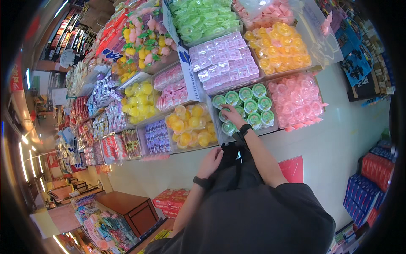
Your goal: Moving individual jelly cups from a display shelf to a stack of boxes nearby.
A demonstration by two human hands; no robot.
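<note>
My right hand (pixel 234 116) reaches into a bin (pixel 245 135) of round cups with green printed lids (pixel 254 120). Its fingertips rest on a cup at the left side; whether they grip it I cannot tell. A dark band circles that wrist. Low by my body, my left hand (pixel 212 162) hangs near the display's front edge with fingers loosely bent and nothing seen in it. A dark watch or band is on this wrist too. Beside the green cups lie clear cups with yellow-orange filling (pixel 190 125) on the left and pink wrapped cups (pixel 296 98) on the right.
Behind are bins of lilac square cups (pixel 225 58), orange cups (pixel 280 47) and green packets (pixel 204 19). A white printed divider (pixel 189 74) stands up between bins. Bagged sweets (pixel 101 92) stretch left. Red cartons (pixel 171 200) and blue boxes (pixel 361 198) stand on the floor.
</note>
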